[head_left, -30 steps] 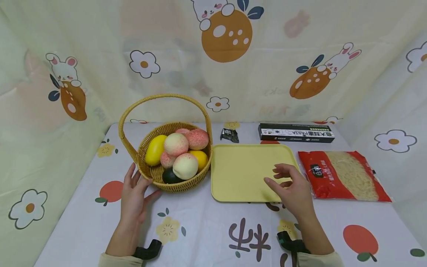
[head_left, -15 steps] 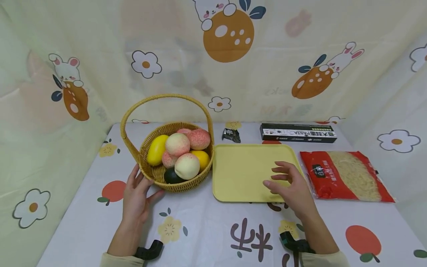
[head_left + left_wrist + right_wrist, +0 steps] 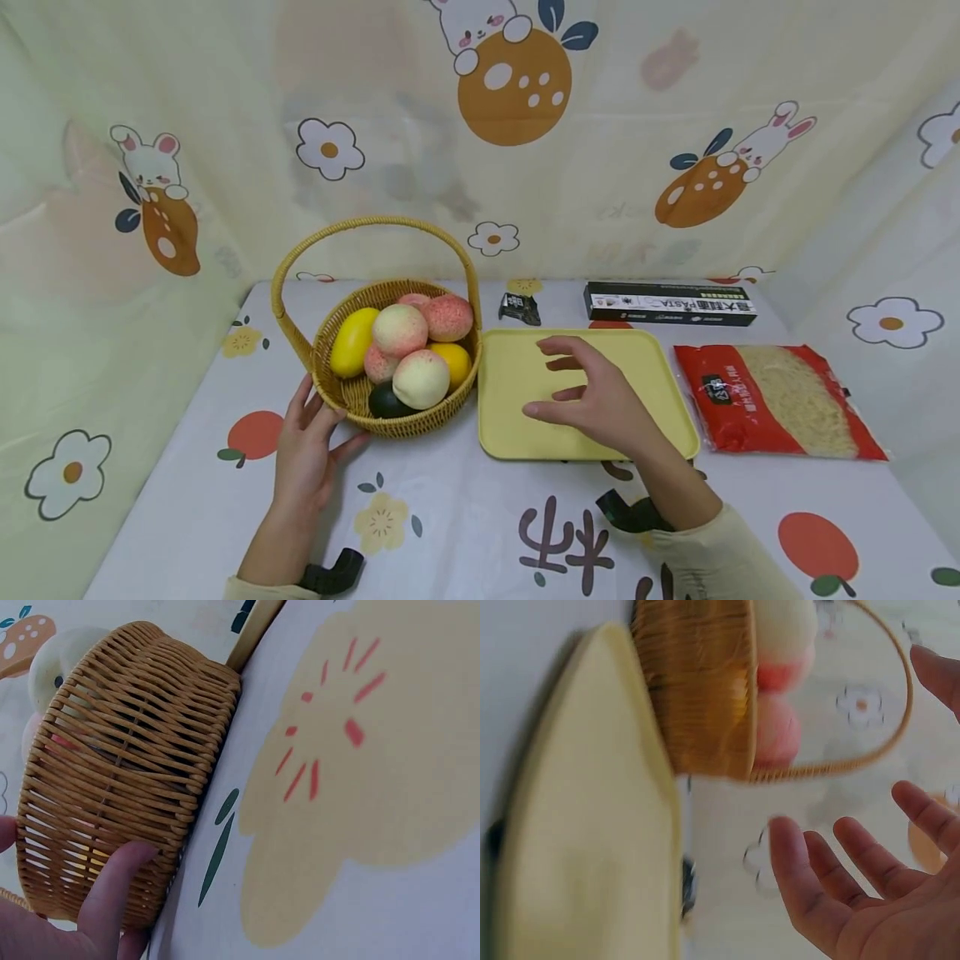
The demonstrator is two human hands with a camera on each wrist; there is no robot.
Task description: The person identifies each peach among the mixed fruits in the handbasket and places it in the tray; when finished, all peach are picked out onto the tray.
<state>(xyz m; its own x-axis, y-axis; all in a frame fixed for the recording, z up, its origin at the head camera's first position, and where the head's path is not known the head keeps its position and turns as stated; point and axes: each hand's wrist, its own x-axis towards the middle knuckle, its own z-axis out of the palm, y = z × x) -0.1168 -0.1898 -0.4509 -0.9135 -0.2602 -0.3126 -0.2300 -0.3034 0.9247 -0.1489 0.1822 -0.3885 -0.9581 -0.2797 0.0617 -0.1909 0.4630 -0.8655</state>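
Observation:
A wicker basket (image 3: 408, 427) with a tall handle stands left of centre. In it lie several pink-and-cream peaches (image 3: 422, 379), a yellow mango-like fruit (image 3: 354, 343), another yellow fruit (image 3: 452, 363) and a dark oval one (image 3: 390, 402). My left hand (image 3: 300, 458) rests against the basket's near left side; in the left wrist view its thumb (image 3: 120, 881) touches the woven wall. Over the yellow tray (image 3: 510, 367), my right hand (image 3: 600, 400) hovers with fingers spread and nothing in them, apart from the basket in the right wrist view.
Behind the tray sit a small black packet (image 3: 519, 309) and a long black pasta box (image 3: 670, 303). A red bag of pasta (image 3: 780, 402) lies right of the tray. A patterned curtain (image 3: 390, 100) encloses the back and sides.
My right hand has moved left across the tray toward the basket, fingers still spread. My left hand stays at the basket, which has not visibly moved on the table.

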